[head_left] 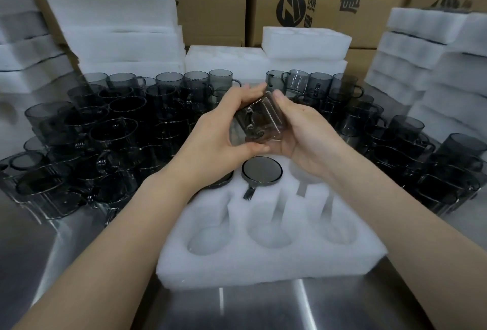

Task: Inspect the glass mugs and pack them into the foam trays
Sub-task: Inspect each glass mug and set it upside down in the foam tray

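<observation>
While gripped sideways by the left hand [218, 129] and right hand [303, 134], a glass mug [254, 121] is held above the foam tray [263, 263].
A second mug [262, 171] is seated in the tray's far middle pocket; loose mugs [105, 132] are crowded on the steel table [263, 308] at both sides.

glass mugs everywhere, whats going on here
A person holds one smoky glass mug tilted between the left hand and right hand, above a white foam tray on the steel table. A packed mug sits in the middle pocket of the tray's far row; the three near pockets are empty. Many loose mugs stand on both sides.
</observation>
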`<action>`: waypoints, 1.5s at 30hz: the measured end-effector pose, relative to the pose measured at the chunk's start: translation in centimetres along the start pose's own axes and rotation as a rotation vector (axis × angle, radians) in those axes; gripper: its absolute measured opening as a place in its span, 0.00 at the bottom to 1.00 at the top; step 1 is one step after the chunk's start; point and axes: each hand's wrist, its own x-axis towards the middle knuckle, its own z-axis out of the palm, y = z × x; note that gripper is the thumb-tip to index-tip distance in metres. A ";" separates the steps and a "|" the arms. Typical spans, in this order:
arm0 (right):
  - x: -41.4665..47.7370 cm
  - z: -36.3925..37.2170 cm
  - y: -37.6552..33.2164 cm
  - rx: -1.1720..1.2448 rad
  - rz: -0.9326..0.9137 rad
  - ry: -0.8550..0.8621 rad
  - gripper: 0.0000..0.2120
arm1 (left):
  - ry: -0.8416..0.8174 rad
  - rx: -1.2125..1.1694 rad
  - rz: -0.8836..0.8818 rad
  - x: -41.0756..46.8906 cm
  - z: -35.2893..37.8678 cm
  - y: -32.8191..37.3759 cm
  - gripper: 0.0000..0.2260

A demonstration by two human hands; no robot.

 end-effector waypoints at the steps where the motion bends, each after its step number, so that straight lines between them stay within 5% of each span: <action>1: 0.0 -0.1 -0.1 0.033 0.039 -0.046 0.19 | -0.005 -0.013 -0.002 0.0 0.0 0.1 0.30; 5: -0.1 -0.2 -0.2 0.113 0.095 -0.149 0.23 | 0.058 0.074 -0.046 0.1 -0.2 0.3 0.33; 11: 0.2 0.4 0.8 -0.015 -0.030 0.041 0.20 | 0.136 0.259 -0.057 0.1 0.1 0.5 0.34; 17: 0.3 -0.1 0.4 0.062 -0.024 0.108 0.17 | 0.086 0.156 0.039 0.0 -0.2 0.6 0.32; 25: 0.3 -0.6 -0.3 0.180 0.163 -0.214 0.28 | 0.066 0.019 0.041 -0.1 0.0 0.6 0.33; 34: 0.7 -0.4 0.3 0.231 0.145 -0.156 0.29 | 0.123 0.236 0.053 -0.1 0.2 1.3 0.35; 40: 0.5 -0.1 0.0 0.299 0.085 -0.094 0.25 | 0.038 0.087 0.060 -0.2 0.2 1.0 0.36; 45: 0.5 -0.4 0.0 0.284 0.107 -0.206 0.27 | 0.048 0.108 0.082 -0.1 0.1 1.0 0.34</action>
